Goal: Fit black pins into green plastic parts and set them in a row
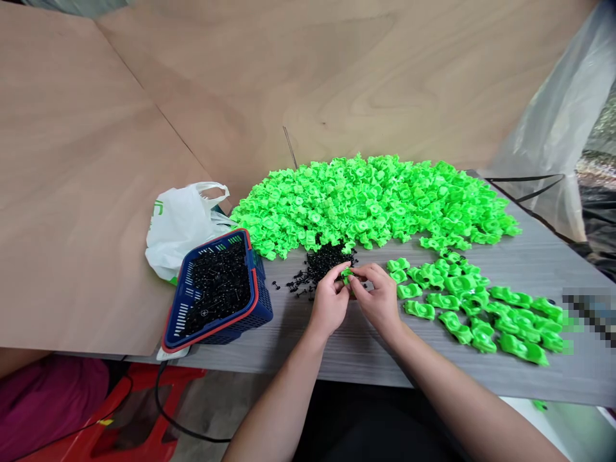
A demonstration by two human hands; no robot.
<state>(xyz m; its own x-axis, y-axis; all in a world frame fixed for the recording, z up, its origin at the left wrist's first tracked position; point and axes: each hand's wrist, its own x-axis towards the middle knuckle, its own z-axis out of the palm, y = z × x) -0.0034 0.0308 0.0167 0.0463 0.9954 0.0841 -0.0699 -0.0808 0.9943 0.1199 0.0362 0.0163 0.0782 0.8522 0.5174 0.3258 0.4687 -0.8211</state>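
Between the fingers of my left hand point(331, 300) and my right hand point(378, 296) is a small bright green plastic toy car body point(346, 274). Both hands are closed on it, fingertips meeting; my fingers cover most of it. Just beyond them lies a heap of small black wheel-and-axle pieces point(328, 258), with several strewn to the left. To the right of my right hand are many green car bodies point(459, 283) spread on the grey table, some with black wheels showing.
A large pile of green car bodies point(366, 202) fills the table's back. On the left stands a blue basket with a red rim point(256, 289), full of black pieces, beside a white plastic bag point(180, 224). Wooden panels rise behind. A person's magenta clothing point(58, 410) and a red stool point(154, 410) are lower left.
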